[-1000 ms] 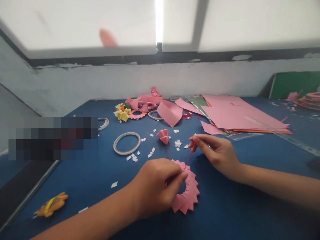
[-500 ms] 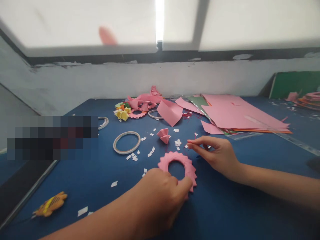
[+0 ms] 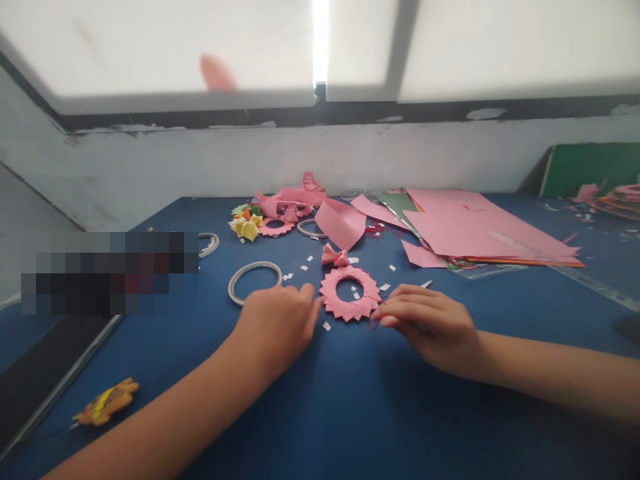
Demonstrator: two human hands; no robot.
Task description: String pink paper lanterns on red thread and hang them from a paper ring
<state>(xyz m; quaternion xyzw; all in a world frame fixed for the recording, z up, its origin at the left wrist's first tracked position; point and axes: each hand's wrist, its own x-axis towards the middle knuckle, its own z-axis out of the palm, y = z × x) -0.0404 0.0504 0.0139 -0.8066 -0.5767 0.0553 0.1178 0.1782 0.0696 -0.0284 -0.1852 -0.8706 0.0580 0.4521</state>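
A pleated pink paper ring (image 3: 349,309) lies on the blue table, with a small folded pink paper piece (image 3: 334,255) just beyond its far edge. My left hand (image 3: 283,327) is closed at the ring's left side, its fingertips at or very near the rim; whether they pinch anything is hidden. On the ring's right, my right hand (image 3: 430,323) pinches a thin red thread (image 3: 374,324) close to the rim. White paper bits (image 3: 356,293) show through the ring's hole and around it.
A tape roll (image 3: 255,267) lies beyond my left hand. Pink sheets (image 3: 480,227) and a clear ruler (image 3: 565,267) are at the back right. Yellow paper shapes (image 3: 246,228) and pink pieces stand at the back. A brown and yellow object (image 3: 107,403) is at the front left.
The pink ring has moved away from me, next to the small folded piece. My left hand has shifted left and off the ring's front; my right hand has come slightly nearer.
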